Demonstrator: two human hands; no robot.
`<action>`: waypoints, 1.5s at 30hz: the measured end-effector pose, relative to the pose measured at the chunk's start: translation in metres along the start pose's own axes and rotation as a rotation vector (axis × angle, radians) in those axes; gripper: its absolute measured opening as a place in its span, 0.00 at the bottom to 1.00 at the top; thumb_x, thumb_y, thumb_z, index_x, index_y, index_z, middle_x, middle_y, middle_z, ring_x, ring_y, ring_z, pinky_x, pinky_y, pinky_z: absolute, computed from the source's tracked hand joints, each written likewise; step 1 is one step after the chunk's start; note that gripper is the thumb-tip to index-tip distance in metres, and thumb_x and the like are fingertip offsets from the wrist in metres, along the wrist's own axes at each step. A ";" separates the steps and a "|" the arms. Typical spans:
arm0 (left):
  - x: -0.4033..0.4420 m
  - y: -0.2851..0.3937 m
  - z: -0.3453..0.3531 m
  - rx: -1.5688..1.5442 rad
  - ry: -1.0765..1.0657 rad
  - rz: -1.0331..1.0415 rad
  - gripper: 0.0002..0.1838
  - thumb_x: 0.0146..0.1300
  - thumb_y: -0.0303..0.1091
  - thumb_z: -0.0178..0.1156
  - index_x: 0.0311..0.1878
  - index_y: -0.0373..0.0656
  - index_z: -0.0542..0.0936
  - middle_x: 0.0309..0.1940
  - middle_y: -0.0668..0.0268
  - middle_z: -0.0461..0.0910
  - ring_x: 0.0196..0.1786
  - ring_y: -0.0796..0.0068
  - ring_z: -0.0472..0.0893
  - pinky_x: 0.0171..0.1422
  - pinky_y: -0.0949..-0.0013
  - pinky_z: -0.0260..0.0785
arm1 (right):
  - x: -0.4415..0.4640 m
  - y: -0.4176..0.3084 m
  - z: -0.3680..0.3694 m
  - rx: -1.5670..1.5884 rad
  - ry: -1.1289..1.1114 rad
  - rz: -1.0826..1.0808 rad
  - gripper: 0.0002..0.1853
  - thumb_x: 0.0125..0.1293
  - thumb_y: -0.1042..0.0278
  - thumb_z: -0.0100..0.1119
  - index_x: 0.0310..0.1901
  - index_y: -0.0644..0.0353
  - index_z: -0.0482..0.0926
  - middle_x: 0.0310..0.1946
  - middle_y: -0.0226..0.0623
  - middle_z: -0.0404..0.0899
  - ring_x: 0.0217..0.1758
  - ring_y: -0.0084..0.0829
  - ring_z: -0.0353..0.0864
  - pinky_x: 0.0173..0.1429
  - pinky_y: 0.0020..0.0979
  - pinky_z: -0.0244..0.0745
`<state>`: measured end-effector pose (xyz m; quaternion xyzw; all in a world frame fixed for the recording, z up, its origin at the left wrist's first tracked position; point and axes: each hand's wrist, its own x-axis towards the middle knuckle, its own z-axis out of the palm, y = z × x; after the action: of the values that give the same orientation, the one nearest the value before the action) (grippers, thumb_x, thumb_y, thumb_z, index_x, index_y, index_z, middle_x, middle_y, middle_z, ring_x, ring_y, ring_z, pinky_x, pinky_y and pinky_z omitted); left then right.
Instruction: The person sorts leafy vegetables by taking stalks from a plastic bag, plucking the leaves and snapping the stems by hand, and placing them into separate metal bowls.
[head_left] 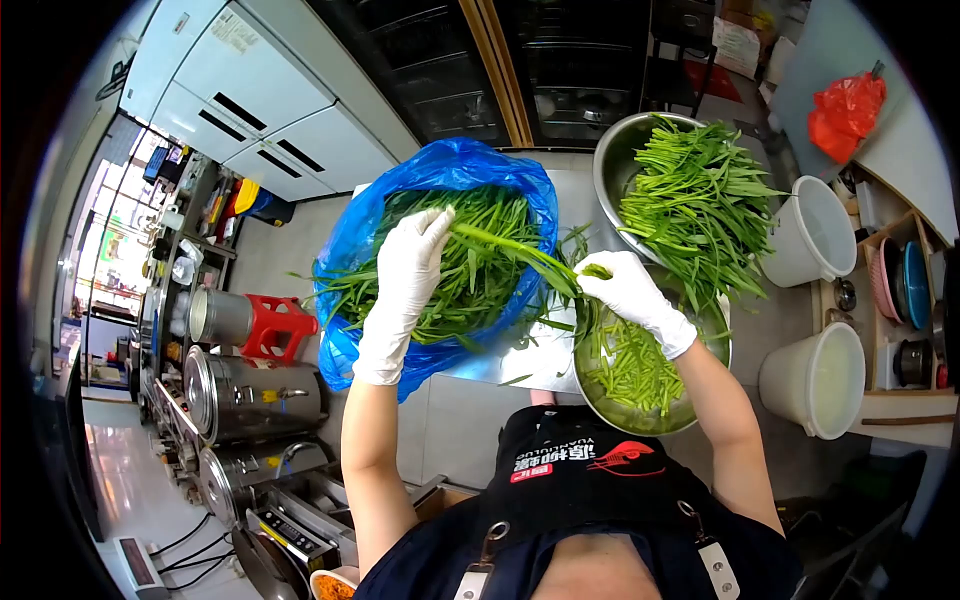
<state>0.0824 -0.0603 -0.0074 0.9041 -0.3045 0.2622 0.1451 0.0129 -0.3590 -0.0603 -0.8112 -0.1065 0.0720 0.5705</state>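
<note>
My left hand [412,265], in a white glove, pinches the thick end of a green water spinach stalk [500,243] above the blue plastic bag [455,160]. The stalk stretches across to my right hand [630,290], also gloved, whose fingers are closed around its leafy end. A short green piece shows at my right fingertips. Inside the bag lies a heap of loose water spinach [465,285]. Below my right hand, a metal bowl [590,395] contains short cut stems [640,375]. Behind it, a second metal bowl [608,165] holds a leafy water spinach bunch [690,185].
Bag and bowls stand on a low metal table [545,365] with scattered leaf bits. White buckets [812,380] are at the right, near a shelf with basins. On the left are large steel pots [255,390] and a red stool [278,325]. A white refrigerator [250,75] stands behind.
</note>
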 end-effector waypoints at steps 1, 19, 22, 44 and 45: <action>-0.004 -0.003 0.003 -0.003 -0.068 -0.023 0.16 0.55 0.27 0.67 0.49 0.45 0.83 0.43 0.63 0.82 0.45 0.59 0.80 0.48 0.63 0.74 | -0.001 -0.002 -0.001 0.001 -0.007 0.035 0.11 0.61 0.68 0.61 0.41 0.68 0.81 0.32 0.37 0.82 0.34 0.22 0.76 0.44 0.26 0.73; -0.003 0.027 -0.008 -0.067 -0.054 0.115 0.09 0.49 0.24 0.66 0.35 0.46 0.81 0.31 0.66 0.78 0.36 0.63 0.78 0.37 0.63 0.71 | 0.001 0.043 -0.006 0.725 0.174 0.507 0.07 0.62 0.65 0.62 0.29 0.57 0.79 0.19 0.21 0.69 0.18 0.15 0.61 0.23 0.20 0.57; -0.006 0.031 -0.007 -0.038 -0.086 0.128 0.10 0.49 0.24 0.66 0.36 0.46 0.81 0.31 0.67 0.78 0.36 0.62 0.78 0.37 0.63 0.71 | 0.008 0.054 -0.003 0.764 0.237 0.502 0.07 0.60 0.65 0.63 0.29 0.56 0.77 0.20 0.22 0.69 0.17 0.16 0.61 0.23 0.20 0.58; -0.010 0.041 -0.007 -0.051 -0.061 0.130 0.08 0.50 0.26 0.68 0.35 0.45 0.81 0.29 0.66 0.76 0.34 0.62 0.78 0.35 0.63 0.70 | 0.021 0.008 0.033 -0.061 0.272 -0.096 0.07 0.57 0.66 0.64 0.35 0.60 0.84 0.28 0.32 0.81 0.30 0.28 0.81 0.36 0.29 0.74; -0.012 0.045 -0.005 -0.075 -0.063 0.133 0.09 0.50 0.24 0.68 0.35 0.44 0.81 0.29 0.65 0.77 0.33 0.62 0.78 0.35 0.63 0.71 | 0.024 0.010 0.029 0.069 0.256 -0.026 0.08 0.57 0.65 0.65 0.35 0.59 0.84 0.28 0.32 0.82 0.30 0.27 0.80 0.36 0.30 0.73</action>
<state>0.0439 -0.0874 -0.0049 0.8837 -0.3777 0.2310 0.1516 0.0303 -0.3300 -0.0789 -0.7922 -0.0408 -0.0359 0.6078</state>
